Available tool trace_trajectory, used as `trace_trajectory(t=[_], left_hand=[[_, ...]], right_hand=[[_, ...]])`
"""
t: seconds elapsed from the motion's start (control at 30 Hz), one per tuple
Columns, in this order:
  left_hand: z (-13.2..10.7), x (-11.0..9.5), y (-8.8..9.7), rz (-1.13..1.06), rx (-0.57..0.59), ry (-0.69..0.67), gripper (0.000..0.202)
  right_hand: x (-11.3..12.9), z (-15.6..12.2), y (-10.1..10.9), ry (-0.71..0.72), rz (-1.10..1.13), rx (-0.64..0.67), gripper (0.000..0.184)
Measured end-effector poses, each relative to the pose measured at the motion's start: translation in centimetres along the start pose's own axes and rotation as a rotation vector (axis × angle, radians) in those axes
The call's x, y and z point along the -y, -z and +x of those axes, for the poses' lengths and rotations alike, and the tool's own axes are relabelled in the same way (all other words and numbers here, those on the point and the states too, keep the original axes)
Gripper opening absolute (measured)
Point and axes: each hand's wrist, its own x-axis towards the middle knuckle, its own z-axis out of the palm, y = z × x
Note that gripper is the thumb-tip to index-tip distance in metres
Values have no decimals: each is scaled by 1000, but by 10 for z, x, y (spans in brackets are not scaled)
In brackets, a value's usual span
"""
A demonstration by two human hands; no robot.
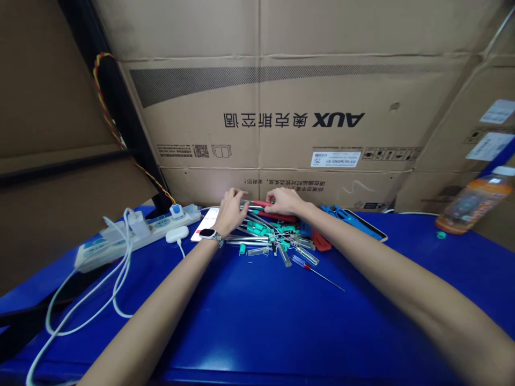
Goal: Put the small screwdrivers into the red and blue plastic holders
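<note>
My right hand (286, 202) is closed around the red handle of a slim tool (262, 203), at the back of a pile of parts; its exact kind is unclear. Beside it, my left hand (231, 210) is over the pile's left end, thumb and forefinger apart, close to the tool's tip. The pile holds metal rods (245, 240), small green plastic pieces (257, 227) and clear handles (285, 256). A second red-handled tool (279, 217) lies under my right hand. In front rests a screwdriver (309, 266) with a clear and red handle.
A phone with a lit screen (204, 225) lies beside my left wrist. Farther left are a power strip (137, 239), a white earbud case (177, 234) and loose white cables (127, 257). Right stand a blue-edged device (364, 225) and an orange drink bottle (470, 203). Cardboard (289, 86) walls the back.
</note>
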Motion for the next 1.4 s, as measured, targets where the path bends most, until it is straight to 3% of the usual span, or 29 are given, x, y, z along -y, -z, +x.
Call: trace_trajectory(t=[0.1, 0.17, 0.23, 0.33, 0.43, 0.5, 0.6, 0.7, 0.8, 0.9, 1.0, 1.2, 1.4], left_hand=[[-11, -7, 13, -267, -146, 124, 22], [-19, -13, 18, -451, -179, 206, 20], [-27, -21, 19, -554, -137, 240, 30], [-39, -35, 17, -808, 4, 259, 42], [-50, -53, 15, -1220, 140, 302, 38], [-56, -65, 14, -1327, 180, 304, 35], [-62, -81, 12, -1269, 261, 239, 36], [-62, -81, 16, -1073, 300, 114, 42], [-57, -60, 30, -728, 316, -20, 46], [-54, -29, 46, -317, 344, 1, 47], [-56, -10, 50, -120, 432, 41, 39], [-60, -10, 35, -47, 431, 64, 28], [-61, -10, 33, -55, 435, 31, 3]], right_hand=[[-4, -6, 13, -10, 109, -17, 24], [-2, -17, 18, -4, 167, -24, 23], [1, -36, 18, 19, 244, -25, 23], [11, -74, 10, 39, 717, 13, 20], [23, -113, -1, -74, 1115, 168, 19], [31, -131, -6, -126, 1270, 246, 21], [41, -144, -12, -129, 1450, 292, 29], [46, -147, -18, -119, 1501, 283, 36], [46, -149, -23, -158, 1545, 284, 35], [45, -152, -27, -218, 1590, 330, 29], [45, -155, -28, -267, 1604, 351, 27], [46, -153, -33, -366, 1638, 278, 25], [45, -153, -39, -352, 1654, 274, 27]])
